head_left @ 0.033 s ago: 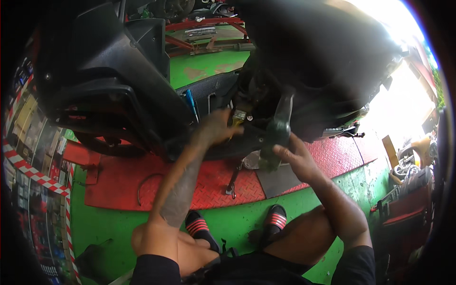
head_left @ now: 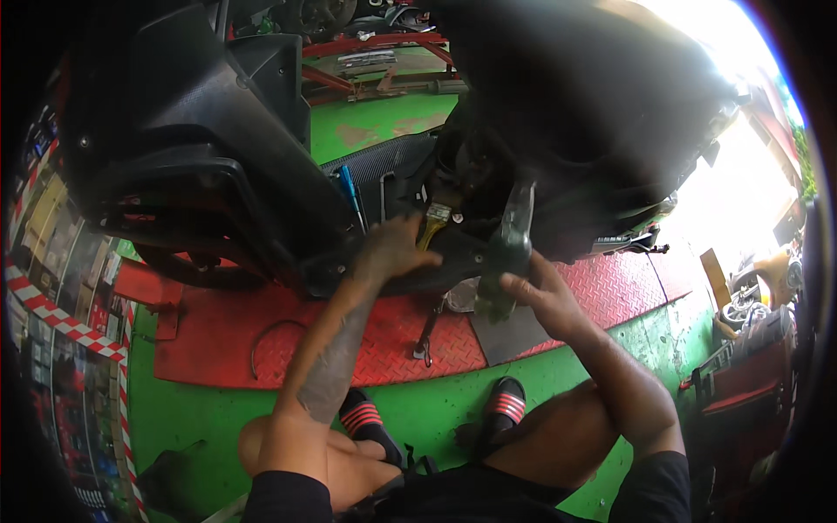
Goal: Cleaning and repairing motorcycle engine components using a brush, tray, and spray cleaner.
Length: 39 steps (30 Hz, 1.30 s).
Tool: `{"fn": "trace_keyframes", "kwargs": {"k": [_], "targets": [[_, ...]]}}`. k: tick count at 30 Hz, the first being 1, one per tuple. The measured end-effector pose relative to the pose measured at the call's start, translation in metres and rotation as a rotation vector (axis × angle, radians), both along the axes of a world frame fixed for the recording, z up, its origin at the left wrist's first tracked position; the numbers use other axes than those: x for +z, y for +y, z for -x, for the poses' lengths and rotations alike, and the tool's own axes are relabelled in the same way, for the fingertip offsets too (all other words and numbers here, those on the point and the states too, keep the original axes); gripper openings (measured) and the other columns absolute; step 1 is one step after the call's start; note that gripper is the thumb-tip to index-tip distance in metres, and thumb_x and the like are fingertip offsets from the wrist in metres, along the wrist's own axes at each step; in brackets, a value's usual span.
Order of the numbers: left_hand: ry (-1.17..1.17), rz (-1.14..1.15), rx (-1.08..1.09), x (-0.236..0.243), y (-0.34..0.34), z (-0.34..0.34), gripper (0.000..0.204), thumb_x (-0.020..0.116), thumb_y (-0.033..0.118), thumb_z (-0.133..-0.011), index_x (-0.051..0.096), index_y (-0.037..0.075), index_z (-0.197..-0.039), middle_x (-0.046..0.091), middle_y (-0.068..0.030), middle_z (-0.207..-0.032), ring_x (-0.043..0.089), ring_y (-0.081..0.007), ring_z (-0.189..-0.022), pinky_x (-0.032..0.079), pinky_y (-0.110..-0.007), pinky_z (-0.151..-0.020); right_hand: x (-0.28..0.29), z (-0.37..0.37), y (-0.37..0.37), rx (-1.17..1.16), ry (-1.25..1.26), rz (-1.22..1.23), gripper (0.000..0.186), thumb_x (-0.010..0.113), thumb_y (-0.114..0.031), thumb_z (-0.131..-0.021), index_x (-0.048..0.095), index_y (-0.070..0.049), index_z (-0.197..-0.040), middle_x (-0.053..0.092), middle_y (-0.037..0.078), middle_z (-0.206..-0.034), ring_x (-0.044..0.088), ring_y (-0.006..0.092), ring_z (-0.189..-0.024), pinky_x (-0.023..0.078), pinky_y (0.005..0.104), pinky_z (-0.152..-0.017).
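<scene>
Brush (head_left: pixel 433 225) is held by its yellow handle in left hand (head_left: pixel 395 249), thumb and fingers part-curled; it lies just far of that hand (the nearer one), long axis running far and slightly right, toward the black scooter's (head_left: pixel 187 87) dark recess. Translucent bottle (head_left: pixel 514 237), roughly parallel, is gripped at right by right hand (head_left: pixel 551 294).

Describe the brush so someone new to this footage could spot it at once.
Find the dark scooter over the red platform. In the gap between its two bulky body sections, the brush is at the left hand. Its yellow handle and pale metal band set it apart from the blue-handled tool to its left.
</scene>
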<state>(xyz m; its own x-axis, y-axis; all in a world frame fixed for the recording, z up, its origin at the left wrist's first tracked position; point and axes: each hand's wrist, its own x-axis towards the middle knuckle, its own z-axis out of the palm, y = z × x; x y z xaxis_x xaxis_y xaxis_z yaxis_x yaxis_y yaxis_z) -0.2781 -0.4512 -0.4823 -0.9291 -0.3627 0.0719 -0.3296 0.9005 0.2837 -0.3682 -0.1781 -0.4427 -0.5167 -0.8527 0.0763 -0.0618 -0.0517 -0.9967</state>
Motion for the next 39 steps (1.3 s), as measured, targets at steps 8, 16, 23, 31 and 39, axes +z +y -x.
{"fn": "trace_keyframes", "kwargs": {"k": [8,16,23,31,39], "targets": [[0.075,-0.123,0.001,0.007,-0.010,-0.002,0.062,0.079,0.027,-0.086,0.057,0.002,-0.139,0.062,-0.0245,-0.136,0.062,-0.0403,-0.125,0.051,-0.044,-0.103,-0.015,-0.002,0.005,0.097,-0.204,-0.256,0.067,0.070,-0.042,-0.099,0.046,-0.001,-0.146,0.062,0.010,-0.127,0.064,0.0192,-0.114,0.053,0.0372,-0.095],[0.746,-0.599,-0.071,-0.006,-0.024,0.048,0.026,0.073,0.018,-0.091,0.072,-0.001,-0.108,0.073,-0.0141,-0.101,0.073,-0.0255,-0.095,0.057,-0.036,-0.085,-0.001,-0.016,-0.069,0.120,-0.686,-0.006,0.062,0.059,-0.058,-0.100,0.054,-0.008,-0.137,0.066,0.010,-0.121,0.067,0.0231,-0.107,0.055,0.0401,-0.088],[0.452,-1.070,-0.067,-0.029,-0.031,0.075,0.035,0.081,0.019,-0.087,0.071,0.000,-0.114,0.073,-0.0121,-0.109,0.070,-0.0214,-0.103,0.056,-0.032,-0.087,0.023,-0.002,-0.098,0.016,-0.887,0.229,0.057,0.064,-0.057,-0.098,0.059,-0.005,-0.121,0.070,0.008,-0.104,0.070,0.0213,-0.093,0.059,0.0382,-0.074],[0.909,-0.926,0.106,0.028,-0.059,0.045,0.037,0.071,0.031,-0.097,0.065,0.000,-0.118,0.072,-0.0110,-0.101,0.071,-0.0176,-0.091,0.056,-0.032,-0.082,0.028,0.021,-0.103,0.113,-0.872,0.316,0.067,0.062,-0.060,-0.098,0.052,-0.004,-0.134,0.066,0.009,-0.114,0.068,0.0209,-0.100,0.057,0.0386,-0.078],[0.790,-1.158,0.096,0.084,-0.028,0.139,0.039,0.067,0.030,-0.100,0.060,-0.003,-0.118,0.070,-0.0145,-0.103,0.072,-0.0244,-0.090,0.061,-0.037,-0.083,0.027,0.016,-0.111,0.144,-0.929,0.360,0.072,0.062,-0.062,-0.098,0.050,0.000,-0.132,0.064,0.010,-0.111,0.066,0.0201,-0.097,0.056,0.0387,-0.079]]}}
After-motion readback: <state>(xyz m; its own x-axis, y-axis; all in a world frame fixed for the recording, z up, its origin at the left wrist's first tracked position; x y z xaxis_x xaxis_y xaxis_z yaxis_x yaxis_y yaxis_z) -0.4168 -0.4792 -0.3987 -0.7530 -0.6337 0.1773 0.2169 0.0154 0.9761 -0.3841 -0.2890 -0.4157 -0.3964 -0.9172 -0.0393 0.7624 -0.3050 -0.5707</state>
